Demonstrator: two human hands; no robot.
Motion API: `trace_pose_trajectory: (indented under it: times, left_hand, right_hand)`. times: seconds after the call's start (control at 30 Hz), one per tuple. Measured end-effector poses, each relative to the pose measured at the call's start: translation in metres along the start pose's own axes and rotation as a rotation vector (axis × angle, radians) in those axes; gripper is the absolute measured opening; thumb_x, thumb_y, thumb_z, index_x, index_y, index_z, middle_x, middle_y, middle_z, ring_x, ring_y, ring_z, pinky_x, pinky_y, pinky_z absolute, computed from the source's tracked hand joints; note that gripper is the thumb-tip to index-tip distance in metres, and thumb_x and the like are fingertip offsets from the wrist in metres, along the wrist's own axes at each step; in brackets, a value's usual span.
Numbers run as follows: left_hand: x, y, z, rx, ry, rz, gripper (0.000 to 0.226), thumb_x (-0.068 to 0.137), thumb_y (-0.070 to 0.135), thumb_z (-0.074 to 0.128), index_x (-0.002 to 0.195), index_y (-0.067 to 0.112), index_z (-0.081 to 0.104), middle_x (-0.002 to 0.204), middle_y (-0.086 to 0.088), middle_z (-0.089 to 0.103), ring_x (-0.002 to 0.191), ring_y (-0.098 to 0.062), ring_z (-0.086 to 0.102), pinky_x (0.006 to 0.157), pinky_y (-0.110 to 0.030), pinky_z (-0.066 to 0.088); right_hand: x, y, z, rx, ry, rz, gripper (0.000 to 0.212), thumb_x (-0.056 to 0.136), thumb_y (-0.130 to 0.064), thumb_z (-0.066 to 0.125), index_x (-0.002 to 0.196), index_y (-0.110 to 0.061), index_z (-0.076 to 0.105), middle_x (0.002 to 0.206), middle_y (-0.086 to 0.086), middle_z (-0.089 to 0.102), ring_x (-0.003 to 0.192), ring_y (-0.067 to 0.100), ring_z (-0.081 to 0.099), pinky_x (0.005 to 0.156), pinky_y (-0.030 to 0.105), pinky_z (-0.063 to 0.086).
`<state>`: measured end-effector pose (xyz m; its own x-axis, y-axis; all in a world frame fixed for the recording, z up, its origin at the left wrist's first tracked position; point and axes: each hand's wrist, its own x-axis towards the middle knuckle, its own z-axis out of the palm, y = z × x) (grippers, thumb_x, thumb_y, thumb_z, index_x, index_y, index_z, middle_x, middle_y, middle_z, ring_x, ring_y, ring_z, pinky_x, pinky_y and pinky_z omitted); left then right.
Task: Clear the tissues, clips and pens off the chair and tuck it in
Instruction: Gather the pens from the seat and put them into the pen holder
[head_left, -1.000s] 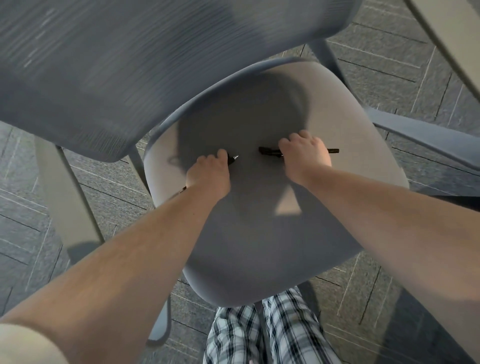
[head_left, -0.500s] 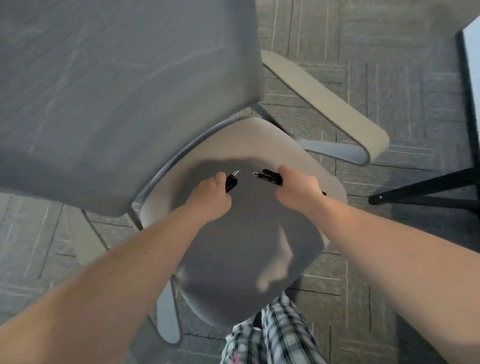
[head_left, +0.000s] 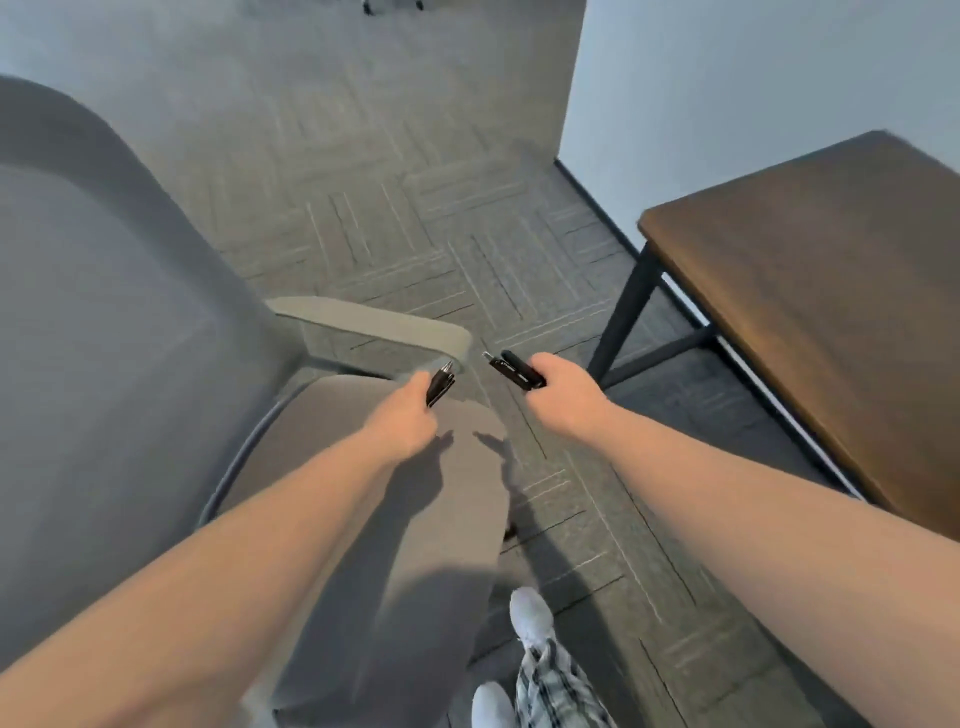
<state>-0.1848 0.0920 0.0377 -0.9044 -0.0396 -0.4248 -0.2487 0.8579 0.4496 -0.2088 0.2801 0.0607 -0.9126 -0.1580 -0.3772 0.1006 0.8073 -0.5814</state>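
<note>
Your left hand and right hand each have a closed grip on black pens: light, stiff, slippery, so hold mid-barrel.

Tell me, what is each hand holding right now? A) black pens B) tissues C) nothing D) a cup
A: the left hand and the right hand are each closed around black pens, whose tips stick out past the fingers.
</note>
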Motion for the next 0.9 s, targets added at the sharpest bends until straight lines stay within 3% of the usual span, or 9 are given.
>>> trace_pose_trajectory:
  times: [0.1,0.23,0.37,0.53,0.77,0.83,0.9]
  left_hand:
    - [0.007,0.061,0.005,0.029,-0.029,0.125,0.018,0.088,0.004,0.039,0.106,0.006,0.042,0.107,-0.023,0.058,0.103,-0.039,0.056,0.084,-0.041,0.043]
    - [0.010,0.150,0.022,0.039,-0.098,0.289,0.013,0.089,0.002,0.037,0.097,0.012,0.033,0.095,-0.017,0.053,0.087,-0.032,0.051,0.069,-0.034,0.036]
    - [0.009,0.240,0.049,-0.039,-0.155,0.396,0.008,0.093,0.005,0.039,0.099,0.011,0.036,0.075,-0.004,0.046,0.072,-0.023,0.046,0.058,-0.033,0.033]
    - [0.001,0.342,0.092,-0.134,-0.353,0.581,0.006,0.098,0.014,0.041,0.104,0.014,0.042,0.075,-0.001,0.046,0.061,-0.014,0.041,0.056,-0.027,0.035]
    - [-0.019,0.471,0.153,-0.401,-0.428,0.618,0.011,0.097,0.012,0.043,0.105,0.014,0.050,0.083,-0.003,0.056,0.076,-0.016,0.051,0.065,-0.015,0.044]
    - [-0.021,0.501,0.170,-0.441,-0.437,0.622,0.011,0.096,0.012,0.043,0.101,0.019,0.050,0.082,0.000,0.058,0.080,-0.017,0.053,0.076,-0.024,0.045]
    - [-0.023,0.528,0.186,-0.465,-0.453,0.633,0.012,0.096,0.013,0.043,0.098,0.022,0.050,0.079,0.003,0.058,0.080,-0.017,0.053,0.077,-0.031,0.044]
  right_hand:
    - [-0.023,0.032,-0.042,0.058,0.098,0.079,0.008,0.083,-0.001,0.045,0.084,-0.009,0.044,0.073,0.005,0.047,0.078,0.028,0.049,0.061,0.029,0.035]
    - [-0.054,0.083,-0.098,0.214,0.222,0.196,0.007,0.088,-0.003,0.045,0.087,-0.009,0.047,0.080,0.007,0.049,0.078,0.026,0.048,0.054,0.030,0.033]
    - [-0.080,0.138,-0.149,0.378,0.379,0.300,0.008,0.087,-0.003,0.047,0.092,-0.005,0.052,0.089,0.013,0.055,0.080,0.027,0.050,0.061,0.029,0.036]
    - [-0.106,0.213,-0.206,0.559,0.506,0.405,0.020,0.083,-0.001,0.046,0.101,0.000,0.054,0.089,0.016,0.057,0.078,0.027,0.053,0.068,0.034,0.041]
    - [-0.141,0.307,-0.277,0.641,0.654,0.492,0.015,0.086,-0.004,0.047,0.097,-0.013,0.053,0.094,0.014,0.061,0.093,0.034,0.061,0.084,0.047,0.053]
    - [-0.150,0.329,-0.293,0.677,0.697,0.510,0.015,0.084,-0.005,0.048,0.093,-0.014,0.054,0.089,0.012,0.060,0.086,0.033,0.060,0.084,0.047,0.053]
    - [-0.157,0.347,-0.308,0.743,0.743,0.506,0.015,0.079,-0.004,0.049,0.083,-0.018,0.052,0.078,0.008,0.056,0.075,0.028,0.055,0.075,0.042,0.050]
